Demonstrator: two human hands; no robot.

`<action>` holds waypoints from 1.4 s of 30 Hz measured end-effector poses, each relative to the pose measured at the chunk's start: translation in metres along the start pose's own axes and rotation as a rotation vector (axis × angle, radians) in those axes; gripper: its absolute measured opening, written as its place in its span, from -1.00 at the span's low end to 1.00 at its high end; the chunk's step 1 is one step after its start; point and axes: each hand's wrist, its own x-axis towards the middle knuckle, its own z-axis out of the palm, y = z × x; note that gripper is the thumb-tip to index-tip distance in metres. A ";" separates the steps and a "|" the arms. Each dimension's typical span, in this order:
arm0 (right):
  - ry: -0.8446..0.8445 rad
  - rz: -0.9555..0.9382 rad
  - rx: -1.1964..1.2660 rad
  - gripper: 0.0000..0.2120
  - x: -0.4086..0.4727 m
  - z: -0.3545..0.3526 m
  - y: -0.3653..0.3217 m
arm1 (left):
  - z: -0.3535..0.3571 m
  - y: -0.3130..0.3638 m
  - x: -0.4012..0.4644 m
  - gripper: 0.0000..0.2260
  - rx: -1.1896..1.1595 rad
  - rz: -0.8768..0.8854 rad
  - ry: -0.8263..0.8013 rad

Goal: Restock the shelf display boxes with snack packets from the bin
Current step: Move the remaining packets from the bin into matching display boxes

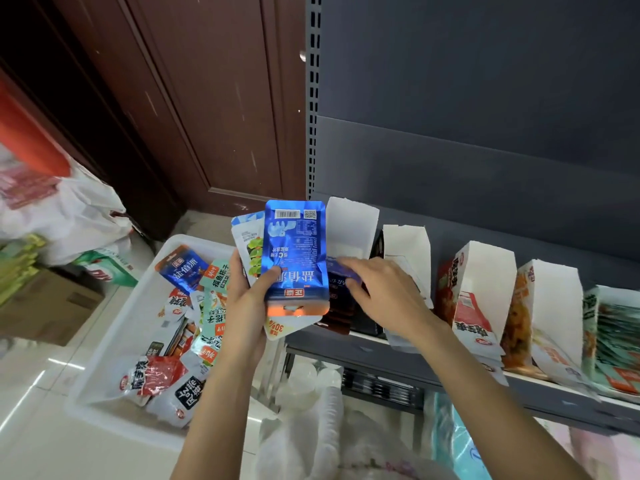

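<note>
While the left hand [247, 292] grips a fanned stack of snack packets, thumb curled over the front blue foil packet [294, 258], the right hand [377, 289] reaches to the leftmost display box [349, 230] at the shelf's left end, its fingers pinching a dark blue packet [341, 271] at the mouth of that box. The shelf [381, 358] carries a row of such boxes along its front edge; the white bin [114, 344] sits on the floor just left of the shelf, with many packets loose inside it.

The likeliest slip, as I judge it, is in the left hand: the foil is glossy and slick, the packets are flat and thin, and the white packet [247, 244] behind the blue one is already splayed sideways, so a loosened thumb could let the fan slide apart and fall. The boxes are light white card with slanted, torn-open tops; a push from the right hand could tip or shove the first box toward the shelf's back. A crumpled packet could also jam across the narrow opening. The packets have crimped, sealed edges and creased faces; the bin is smooth, rigid plastic.
</note>
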 end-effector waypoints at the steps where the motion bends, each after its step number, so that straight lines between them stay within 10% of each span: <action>1: 0.028 -0.018 0.046 -0.53 -0.004 0.000 0.002 | 0.002 0.000 0.001 -0.62 -0.004 -0.007 -0.006; 4: 0.194 -0.215 0.015 -0.38 -0.010 -0.008 0.005 | 0.009 0.001 0.003 -0.61 -0.002 -0.018 -0.033; 11: 0.329 -0.514 -0.108 -0.71 -0.002 -0.016 0.010 | 0.024 -0.007 0.006 -0.72 0.049 -0.065 -0.120; 19: 0.582 0.522 1.106 -0.86 0.012 -0.042 0.017 | 0.004 0.006 0.020 -0.72 0.054 -0.044 0.022; 23: 0.481 0.581 0.993 -0.93 0.023 -0.026 0.022 | -0.003 0.008 0.022 -0.78 0.062 -0.057 0.028; 30: 0.293 0.193 0.038 -0.79 0.038 0.012 0.020 | 0.002 0.009 0.018 -0.70 0.006 -0.131 -0.020; 39: 0.134 -0.205 0.128 -0.44 0.003 0.002 -0.019 | 0.015 0.005 0.023 -0.68 0.011 -0.058 -0.079; 42: 0.192 0.100 0.574 -0.57 -0.002 -0.005 -0.030 | 0.022 0.002 0.026 -0.56 0.040 -0.004 -0.050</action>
